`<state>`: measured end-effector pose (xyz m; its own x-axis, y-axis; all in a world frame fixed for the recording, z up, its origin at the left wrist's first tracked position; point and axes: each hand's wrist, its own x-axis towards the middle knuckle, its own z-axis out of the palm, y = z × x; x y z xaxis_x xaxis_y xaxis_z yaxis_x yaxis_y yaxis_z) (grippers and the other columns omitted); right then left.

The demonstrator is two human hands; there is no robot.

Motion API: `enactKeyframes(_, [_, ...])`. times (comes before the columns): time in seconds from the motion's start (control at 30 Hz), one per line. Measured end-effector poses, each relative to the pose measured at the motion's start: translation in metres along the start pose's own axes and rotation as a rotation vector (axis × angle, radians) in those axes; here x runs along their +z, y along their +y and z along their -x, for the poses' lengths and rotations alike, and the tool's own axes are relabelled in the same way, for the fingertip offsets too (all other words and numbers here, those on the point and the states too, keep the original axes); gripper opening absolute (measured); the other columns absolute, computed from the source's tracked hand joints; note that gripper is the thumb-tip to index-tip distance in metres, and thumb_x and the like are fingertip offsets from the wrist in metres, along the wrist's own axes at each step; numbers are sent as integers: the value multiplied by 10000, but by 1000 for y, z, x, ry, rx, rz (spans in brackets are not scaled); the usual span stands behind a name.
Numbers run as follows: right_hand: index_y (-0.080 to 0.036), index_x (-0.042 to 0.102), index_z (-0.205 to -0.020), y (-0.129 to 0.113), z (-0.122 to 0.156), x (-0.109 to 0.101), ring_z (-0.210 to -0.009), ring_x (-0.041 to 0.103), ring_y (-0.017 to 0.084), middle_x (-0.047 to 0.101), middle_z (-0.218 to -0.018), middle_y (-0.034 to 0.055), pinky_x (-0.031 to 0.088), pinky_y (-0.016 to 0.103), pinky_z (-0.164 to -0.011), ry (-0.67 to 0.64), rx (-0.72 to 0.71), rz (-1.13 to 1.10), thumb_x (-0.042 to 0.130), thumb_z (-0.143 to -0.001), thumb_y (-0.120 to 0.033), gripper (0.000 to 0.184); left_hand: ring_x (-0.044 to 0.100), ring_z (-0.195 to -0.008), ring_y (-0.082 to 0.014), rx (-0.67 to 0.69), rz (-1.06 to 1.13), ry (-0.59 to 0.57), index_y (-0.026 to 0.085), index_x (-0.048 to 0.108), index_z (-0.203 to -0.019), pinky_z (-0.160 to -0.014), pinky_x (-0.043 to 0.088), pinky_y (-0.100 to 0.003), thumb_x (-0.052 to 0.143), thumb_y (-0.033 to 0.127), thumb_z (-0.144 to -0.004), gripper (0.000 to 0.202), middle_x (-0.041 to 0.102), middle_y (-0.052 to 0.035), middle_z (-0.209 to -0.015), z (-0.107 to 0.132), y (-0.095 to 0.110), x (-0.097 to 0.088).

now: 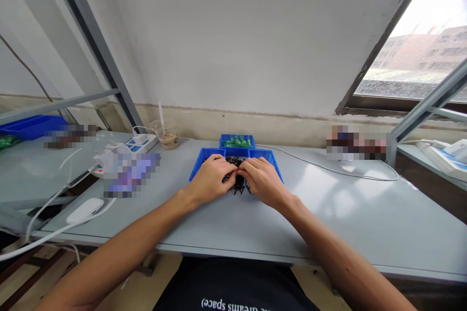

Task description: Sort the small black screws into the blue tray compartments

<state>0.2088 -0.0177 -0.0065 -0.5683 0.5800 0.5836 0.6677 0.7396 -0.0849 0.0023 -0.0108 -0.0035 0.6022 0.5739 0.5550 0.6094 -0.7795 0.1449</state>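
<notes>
My left hand (213, 178) and my right hand (260, 178) meet at the fingertips over a pile of small black parts (240, 185). Both hands are closed in a pinch, and whatever lies between the fingers is too small or hidden to name. Blue trays stand around the pile: a left blue tray (197, 167) and a right blue tray (278, 169), each partly covered by a hand. Behind them a small blue tray (226, 137) holds green pieces (237, 142). Some black parts lie loose on the grey table in front of my fingers.
A drink cup with a straw (169, 140) stands at the back left beside a power strip (144, 143). A white rounded device (85, 211) and cables lie at left. A thin cable (328, 169) crosses the table (365, 223) at right. Metal posts (91, 34) rise at the sides.
</notes>
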Motion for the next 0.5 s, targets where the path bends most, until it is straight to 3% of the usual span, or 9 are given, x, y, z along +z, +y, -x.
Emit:
enactKeyframes(0.17, [-202,577,-1069,0,1,-1,-869,628,193,711,-976,53,379,325,-785,15,5,-56,509,-1051,-229,75,653,-822,-190,-10,-6,11,199,687,-906,-977,456,-396,517,226,-982,188,739,-28,-847,0,0,-1])
enactKeyframes(0.5, [-195,576,-875,-1,-1,-3,-767,566,171,662,-851,38,338,307,-754,-41,-3,15,430,-1079,-221,252,649,-819,-177,31,31,4,201,697,-897,-990,446,-391,531,244,-992,196,744,-18,-860,0,-1,0])
